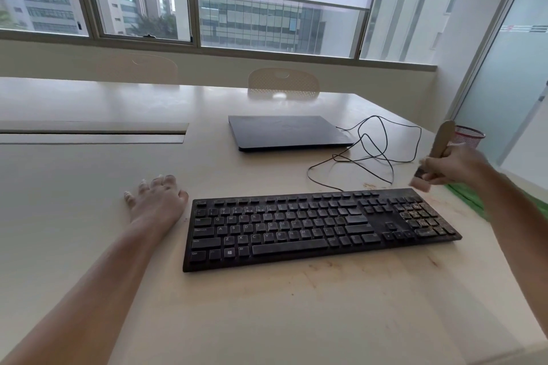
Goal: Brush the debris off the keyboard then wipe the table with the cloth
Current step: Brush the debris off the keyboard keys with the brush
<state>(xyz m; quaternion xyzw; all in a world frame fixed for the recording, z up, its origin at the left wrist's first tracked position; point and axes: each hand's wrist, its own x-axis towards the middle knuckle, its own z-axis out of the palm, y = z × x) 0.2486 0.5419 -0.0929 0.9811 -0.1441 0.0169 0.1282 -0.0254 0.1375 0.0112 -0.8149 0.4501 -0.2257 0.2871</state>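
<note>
Gripped brush (438, 154) in right hand (453, 167), fingers clamped round handle, above keyboard (320, 228) far right corner. Rested left hand (157, 201) flat, fingers apart, on table (89, 216). Risked flicking numpad debris (421, 218) onto green cloth (465, 198) just right.

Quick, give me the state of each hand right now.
Left hand: open, resting flat on the pale table, holding nothing.
Right hand: gripping the wooden-handled brush above the black keyboard.

keyboard (311, 230) | key legends: QWERTY, ASDFG, ZXCVBNM, Ctrl, Alt
</note>
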